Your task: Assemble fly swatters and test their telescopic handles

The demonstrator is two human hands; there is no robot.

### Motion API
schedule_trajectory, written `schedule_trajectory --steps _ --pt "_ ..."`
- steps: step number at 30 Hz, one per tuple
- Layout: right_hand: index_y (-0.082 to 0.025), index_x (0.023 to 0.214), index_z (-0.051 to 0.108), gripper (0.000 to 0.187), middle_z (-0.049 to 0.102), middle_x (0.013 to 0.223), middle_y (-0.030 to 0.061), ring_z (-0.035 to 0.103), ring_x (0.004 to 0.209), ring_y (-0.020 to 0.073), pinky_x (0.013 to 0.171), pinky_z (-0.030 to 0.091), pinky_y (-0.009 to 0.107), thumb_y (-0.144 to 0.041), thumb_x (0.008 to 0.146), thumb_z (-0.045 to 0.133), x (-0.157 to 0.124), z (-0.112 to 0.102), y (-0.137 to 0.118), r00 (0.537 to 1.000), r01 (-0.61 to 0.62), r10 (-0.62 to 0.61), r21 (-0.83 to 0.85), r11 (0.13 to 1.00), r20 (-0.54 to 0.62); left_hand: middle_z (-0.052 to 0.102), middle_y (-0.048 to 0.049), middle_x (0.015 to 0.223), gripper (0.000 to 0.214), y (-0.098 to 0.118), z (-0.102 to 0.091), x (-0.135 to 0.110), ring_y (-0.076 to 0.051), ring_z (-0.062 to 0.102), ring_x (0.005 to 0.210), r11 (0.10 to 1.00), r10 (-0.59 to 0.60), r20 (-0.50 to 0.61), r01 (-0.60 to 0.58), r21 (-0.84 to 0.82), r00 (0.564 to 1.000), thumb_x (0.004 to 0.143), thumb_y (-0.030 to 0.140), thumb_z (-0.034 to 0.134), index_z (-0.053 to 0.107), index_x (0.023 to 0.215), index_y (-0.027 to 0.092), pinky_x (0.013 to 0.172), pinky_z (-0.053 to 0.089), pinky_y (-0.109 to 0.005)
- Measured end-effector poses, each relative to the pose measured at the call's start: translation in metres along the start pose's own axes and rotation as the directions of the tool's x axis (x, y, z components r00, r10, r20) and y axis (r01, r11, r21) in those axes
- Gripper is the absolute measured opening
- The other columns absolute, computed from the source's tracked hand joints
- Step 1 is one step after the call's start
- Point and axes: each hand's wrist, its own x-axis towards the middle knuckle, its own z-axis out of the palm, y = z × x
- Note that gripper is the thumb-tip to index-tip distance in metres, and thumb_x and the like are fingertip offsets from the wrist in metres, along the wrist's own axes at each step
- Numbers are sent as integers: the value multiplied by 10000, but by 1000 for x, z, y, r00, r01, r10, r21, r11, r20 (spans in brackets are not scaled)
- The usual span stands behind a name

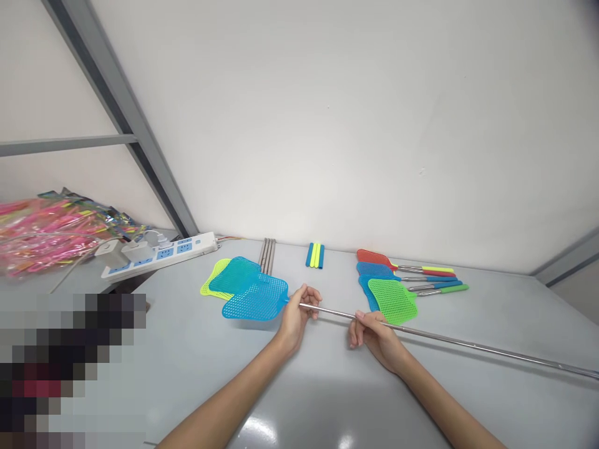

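A blue fly swatter head (258, 299) is held just above the table, its neck in the closed fingers of my left hand (297, 312). From it a long, thin, extended metal rod (440, 337) runs off to the right edge of the view. My right hand (377, 337) pinches this rod between thumb and fingers, a short way right of my left hand. Behind the held head lie another blue swatter head (234, 275) and a yellow one (210, 282). Several bare metal rods (267, 256) lie beyond them. Blue and yellow handle sleeves (315, 255) lie side by side at the back.
Several swatters with coloured handles lie at the right, among them a green one (393, 299) and a red one (374, 257). A power strip (178, 252) with plugs sits at the left, near bagged pink items (51, 234). A white wall (355, 125) rises behind the grey table (196, 374).
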Motion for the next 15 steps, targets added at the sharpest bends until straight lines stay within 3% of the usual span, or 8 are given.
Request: schedule_trajectory --steps 9,15 --pt "-138 424 563 450 501 453 51 486 481 153 518 316 296 -243 808 354 0 -1 0 999 1 -2 38 999 46 488 -18 552 373 -3 5 -4 -86 419 445 990 -27 142 7 143 990 778 366 349 556 595 115 430 324 -211" --pt "-139 429 567 438 497 455 52 485 484 157 521 311 301 -224 804 356 -1 -1 -2 998 -1 -2 41 999 63 472 -10 502 389 -4 4 -6 -88 418 429 983 -43 166 12 184 985 786 373 327 557 598 122 448 327 -217"
